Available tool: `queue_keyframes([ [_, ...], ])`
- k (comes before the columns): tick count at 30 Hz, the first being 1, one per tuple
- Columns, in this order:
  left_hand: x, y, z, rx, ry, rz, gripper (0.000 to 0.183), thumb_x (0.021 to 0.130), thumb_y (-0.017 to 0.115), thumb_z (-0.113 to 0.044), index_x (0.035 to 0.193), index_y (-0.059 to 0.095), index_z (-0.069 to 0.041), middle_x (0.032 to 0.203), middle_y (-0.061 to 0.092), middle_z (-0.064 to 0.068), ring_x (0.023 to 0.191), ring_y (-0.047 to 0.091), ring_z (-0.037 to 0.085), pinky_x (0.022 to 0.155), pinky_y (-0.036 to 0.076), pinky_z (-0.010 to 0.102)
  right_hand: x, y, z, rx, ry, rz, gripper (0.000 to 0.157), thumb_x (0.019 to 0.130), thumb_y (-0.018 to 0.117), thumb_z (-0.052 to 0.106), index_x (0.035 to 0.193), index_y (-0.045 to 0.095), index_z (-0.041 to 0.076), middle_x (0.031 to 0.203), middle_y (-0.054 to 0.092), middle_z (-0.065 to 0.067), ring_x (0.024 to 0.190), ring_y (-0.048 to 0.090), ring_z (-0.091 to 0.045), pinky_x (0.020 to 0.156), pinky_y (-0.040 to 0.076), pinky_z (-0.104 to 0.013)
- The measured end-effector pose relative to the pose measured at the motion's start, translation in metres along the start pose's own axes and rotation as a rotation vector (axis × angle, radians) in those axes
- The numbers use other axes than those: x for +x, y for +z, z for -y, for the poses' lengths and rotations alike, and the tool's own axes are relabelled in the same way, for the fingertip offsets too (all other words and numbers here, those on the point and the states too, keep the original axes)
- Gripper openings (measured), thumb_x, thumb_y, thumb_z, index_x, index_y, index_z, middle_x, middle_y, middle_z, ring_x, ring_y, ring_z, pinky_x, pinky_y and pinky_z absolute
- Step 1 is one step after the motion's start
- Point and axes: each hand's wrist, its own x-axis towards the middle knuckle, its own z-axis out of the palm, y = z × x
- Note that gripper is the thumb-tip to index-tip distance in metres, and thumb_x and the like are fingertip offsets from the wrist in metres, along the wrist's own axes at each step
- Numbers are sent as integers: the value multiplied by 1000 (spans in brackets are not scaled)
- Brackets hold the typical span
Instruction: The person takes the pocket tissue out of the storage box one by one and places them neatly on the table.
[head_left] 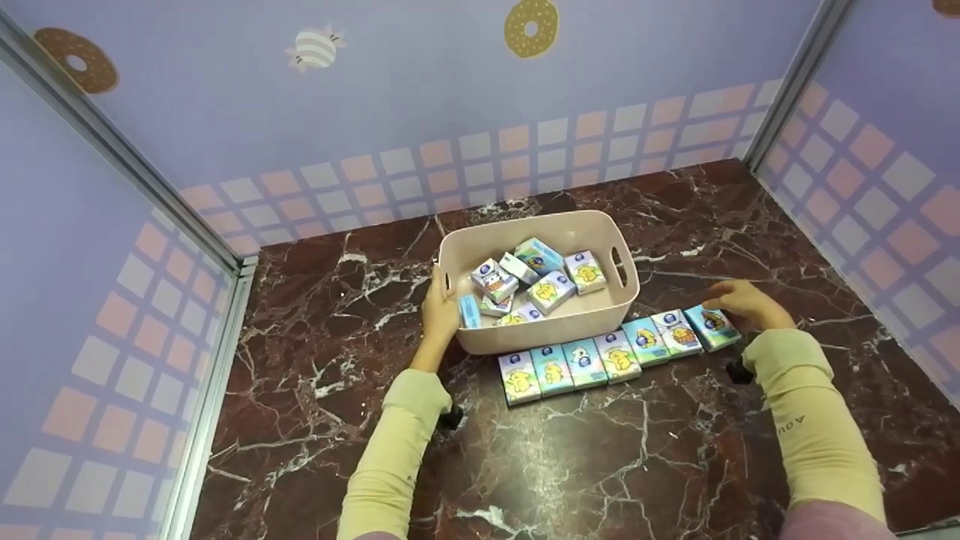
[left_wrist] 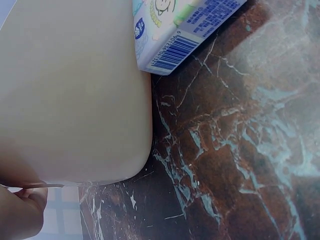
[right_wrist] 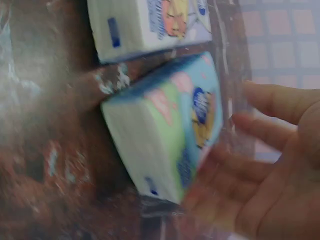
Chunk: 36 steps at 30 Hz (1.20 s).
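A beige plastic basket (head_left: 544,334) stands on the dark marbled surface with several small tissue packs (head_left: 553,291) lying jumbled inside. My left hand (head_left: 439,311) grips the basket's left handle; in the left wrist view its fingers (left_wrist: 31,197) curl at the rim. In front of the basket runs a row of several tissue packs (head_left: 585,361), face up and side by side. The blue-green tissue pack (head_left: 712,327) at the row's right end sits slightly turned. My right hand (head_left: 750,304) is at this pack, its fingers extended along the pack's edge in the right wrist view.
Purple panels (head_left: 450,90) with printed tiles and doughnuts enclose the marbled surface (head_left: 315,420) at the back and both sides. Metal strips (head_left: 202,375) border the panels. The basket's right handle hole (head_left: 619,267) faces the right panel.
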Motion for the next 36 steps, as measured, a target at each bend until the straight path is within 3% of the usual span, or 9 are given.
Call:
queue_keyframes([
  [5, -1, 0, -1, 18, 12, -12, 66, 73, 38, 11, 137, 28, 0, 135, 40, 18, 104, 57, 30, 94, 39, 41, -11, -2, -1, 11, 93, 114, 76, 87, 51, 24, 138, 5, -8, 137, 17, -35, 123, 25, -49, 85, 43, -53],
  [11, -1, 0, -1, 17, 19, -11, 68, 72, 38, 11, 138, 28, -1, 136, 39, 18, 104, 57, 30, 94, 39, 41, -8, 6, -2, 30, 78, 86, 74, 86, 52, 19, 140, 7, -4, 133, 24, -33, 109, 44, -38, 80, 47, -48],
  [15, -1, -1, -2, 14, 26, -18, 65, 73, 39, 10, 137, 29, 0, 135, 39, 19, 104, 57, 31, 95, 38, 41, -6, 8, -2, 23, 71, 80, 72, 86, 51, 17, 141, 8, -2, 133, 23, -32, 102, 49, -31, 78, 49, -46],
  [21, -2, -1, -2, 35, 22, -19, 63, 76, 40, 7, 137, 29, -1, 133, 42, 19, 104, 57, 30, 96, 37, 42, -11, 5, 4, -39, 70, 75, 76, 86, 53, 19, 139, 5, -6, 133, 23, -35, 113, 39, -47, 79, 46, -53],
  [24, -3, -1, -1, 29, 24, -18, 61, 78, 41, 7, 137, 29, -1, 132, 43, 20, 104, 56, 31, 96, 37, 42, -11, 2, 18, -126, 22, -33, 75, 84, 54, 22, 137, 11, -10, 134, 21, -36, 118, 30, -51, 89, 37, -57],
  [26, -3, -1, -1, 21, 27, -18, 62, 77, 41, 7, 137, 29, -1, 133, 42, 20, 105, 56, 32, 97, 36, 41, -11, 0, 33, -208, -22, -148, 72, 83, 54, 26, 135, 19, -11, 134, 22, -36, 119, 25, -53, 95, 29, -59],
  [28, -2, -1, 0, 14, 28, -19, 61, 78, 42, 7, 137, 29, -1, 133, 42, 20, 105, 56, 32, 97, 36, 41, -11, 0, 50, -283, -68, -280, 69, 81, 56, 30, 131, 29, -8, 131, 29, -35, 117, 29, -52, 95, 27, -58],
  [32, -1, -1, 0, -4, 18, -10, 62, 77, 41, 8, 137, 28, 0, 135, 40, 20, 105, 56, 32, 96, 37, 41, -17, 6, 89, -303, -164, -473, 57, 79, 57, 31, 123, 42, -3, 117, 48, -31, 104, 45, -45, 86, 36, -56],
  [36, -1, -1, -1, -3, 13, -8, 61, 77, 42, 9, 137, 29, 1, 135, 39, 20, 104, 57, 32, 96, 37, 41, -19, 22, 124, -269, -309, -528, 47, 79, 59, 24, 117, 49, -2, 106, 56, -28, 94, 53, -39, 79, 40, -51],
])
